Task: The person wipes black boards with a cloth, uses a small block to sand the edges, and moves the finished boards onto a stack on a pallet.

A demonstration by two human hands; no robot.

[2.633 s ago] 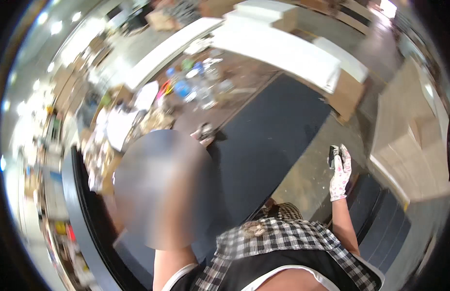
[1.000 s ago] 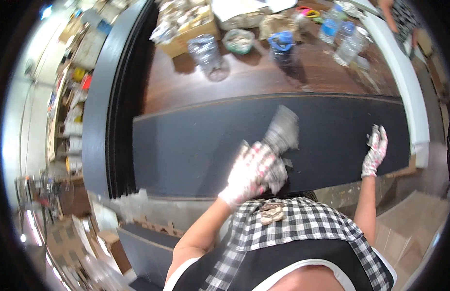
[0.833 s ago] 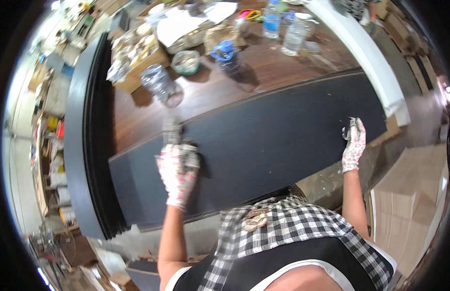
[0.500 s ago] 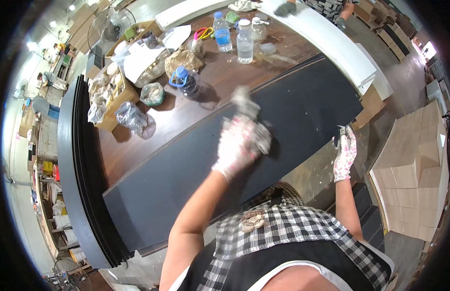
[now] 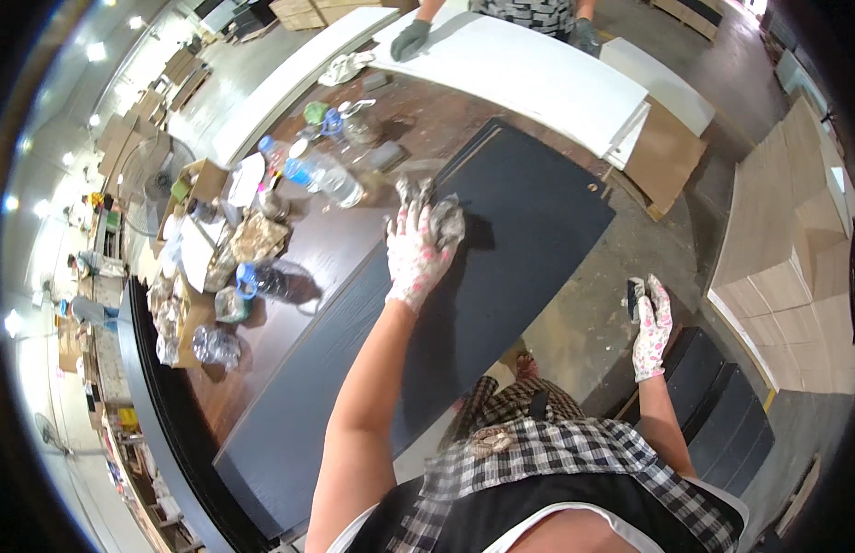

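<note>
Head view: on a brown wooden tabletop (image 5: 340, 235), a black board (image 5: 510, 267) lies beneath the left hand (image 5: 419, 254); white panels (image 5: 538, 78) beyond it, stacked cardboard (image 5: 759, 276) right of the right hand (image 5: 652, 339). Left arm (image 5: 365, 387) outstretched, the left hand grasps a grey rag (image 5: 451, 221) against the board; the right hand hangs past the board's edge, its grip unclear.
</note>
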